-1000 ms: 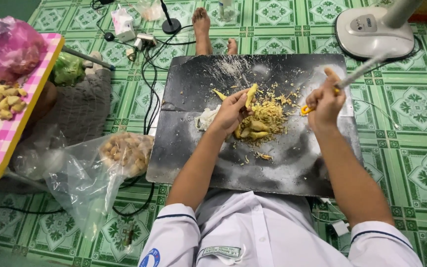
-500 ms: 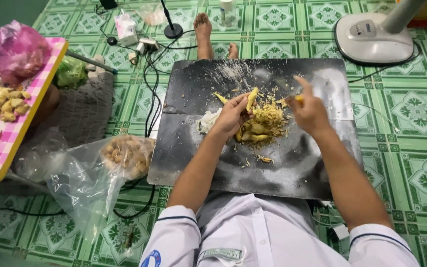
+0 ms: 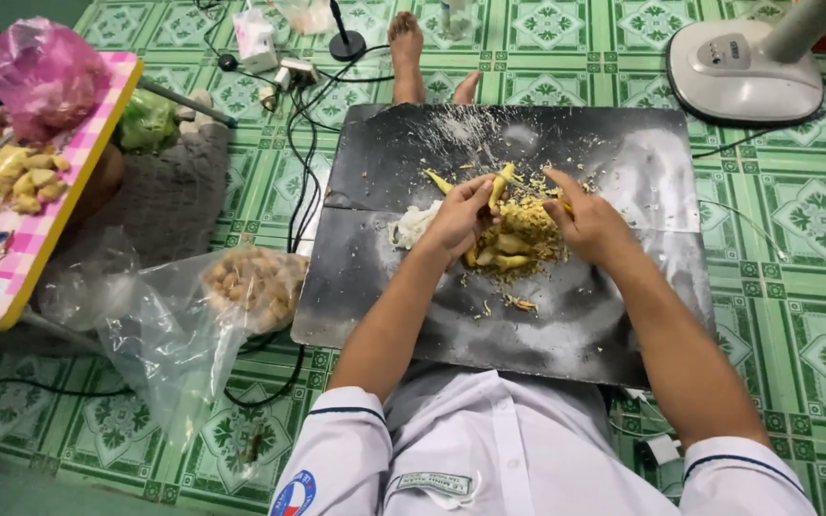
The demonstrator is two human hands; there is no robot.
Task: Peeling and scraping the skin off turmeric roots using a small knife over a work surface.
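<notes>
Our right hand [image 3: 593, 225] has come down from up high, where it was a second ago, and now it sits right beside the yellow pile [image 3: 520, 234]. We keep our left hand [image 3: 459, 218] in the same spot as before.

Closest to us are our white shirt [image 3: 518, 449] and our two bare arms reaching out over the black board [image 3: 413, 277]. This board lies on the green tiled floor [image 3: 815, 248] and has white dust on it.

Our left hand is curled around a yellow piece [image 3: 497, 186] that sticks up between the fingers. Our right hand is bent over the pile, with its fingertips touching the crumbs. We cannot tell if it is pinching anything. The yellow pile is in the middle of the board, between our two hands. A small white lump [image 3: 413, 225] lies just beside our left hand.

To the left of the board, a clear plastic bag [image 3: 164, 315] holds brownish bits [image 3: 252, 283]. Farther left is a pink checked surface [image 3: 11, 277] with yellow pieces and a pink bag [image 3: 40, 72] on it.

Past the board we see our bare foot [image 3: 405, 48], some black cables [image 3: 308, 143], and the white base of a fan [image 3: 748, 72] at the far right.
</notes>
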